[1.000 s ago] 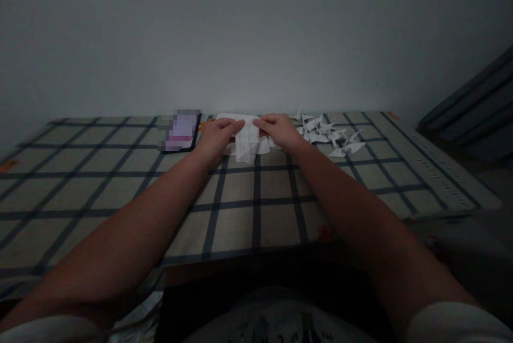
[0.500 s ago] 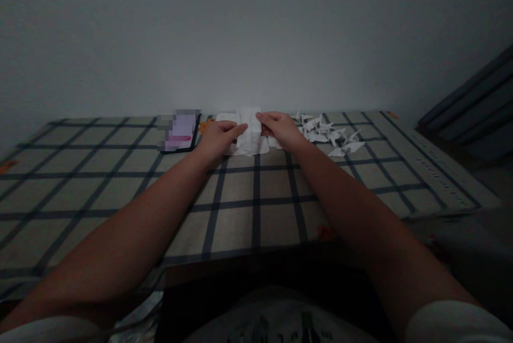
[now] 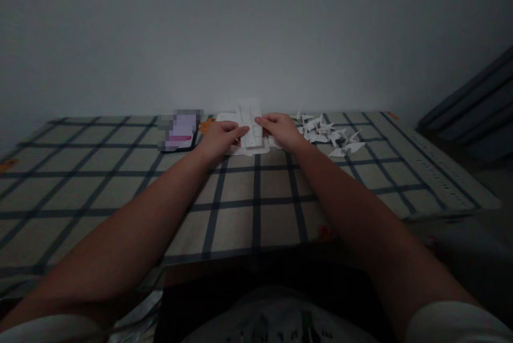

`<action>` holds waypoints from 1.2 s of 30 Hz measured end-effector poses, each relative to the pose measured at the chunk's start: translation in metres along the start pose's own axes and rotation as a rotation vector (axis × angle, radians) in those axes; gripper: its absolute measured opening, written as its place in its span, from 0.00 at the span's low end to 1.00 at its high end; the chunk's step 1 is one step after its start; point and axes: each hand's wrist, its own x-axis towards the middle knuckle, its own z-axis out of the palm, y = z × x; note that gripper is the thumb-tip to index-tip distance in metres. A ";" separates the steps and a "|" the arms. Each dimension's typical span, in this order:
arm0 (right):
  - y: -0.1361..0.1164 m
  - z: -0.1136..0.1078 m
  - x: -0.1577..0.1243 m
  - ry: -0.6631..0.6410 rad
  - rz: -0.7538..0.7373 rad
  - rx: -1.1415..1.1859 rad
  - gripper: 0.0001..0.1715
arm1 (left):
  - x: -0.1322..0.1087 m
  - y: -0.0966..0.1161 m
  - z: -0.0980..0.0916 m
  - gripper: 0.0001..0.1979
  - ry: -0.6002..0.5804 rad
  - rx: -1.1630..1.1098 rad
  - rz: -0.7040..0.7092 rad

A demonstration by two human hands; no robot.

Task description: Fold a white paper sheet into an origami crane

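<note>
Both my arms reach out across a checked cloth to its far edge by the wall. My left hand point(image 3: 218, 139) and my right hand point(image 3: 279, 129) pinch a white printed paper slip point(image 3: 250, 121) between them, its top edge standing up above the fingers. Under the hands lie more white sheets point(image 3: 226, 118). Just right of my right hand sits a heap of several small folded white paper cranes point(image 3: 328, 133).
A phone point(image 3: 180, 130) with a lit screen lies left of my left hand. The checked cloth point(image 3: 256, 193) covers the surface in front of me, with a plain wall behind. A dark slanted panel point(image 3: 473, 108) stands at the far right.
The paper slip hung down below my hands a second ago; it has been flipped upward and now stands above my fingers. My hands have stayed in nearly the same place.
</note>
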 end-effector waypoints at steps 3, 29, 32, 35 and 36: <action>-0.001 0.002 -0.001 -0.049 0.033 0.072 0.14 | 0.001 0.001 -0.002 0.17 0.061 0.046 0.049; -0.004 0.004 -0.003 -0.152 0.072 0.047 0.10 | 0.006 -0.009 -0.001 0.18 0.192 -0.035 0.048; -0.004 0.006 -0.002 -0.122 0.032 0.022 0.13 | 0.006 -0.010 0.000 0.17 0.217 -0.048 0.048; 0.001 0.008 0.000 -0.104 0.049 0.080 0.06 | 0.006 -0.009 0.000 0.17 0.237 -0.065 0.074; 0.003 0.008 0.000 -0.112 0.056 0.095 0.03 | 0.006 -0.009 0.000 0.17 0.243 -0.067 0.080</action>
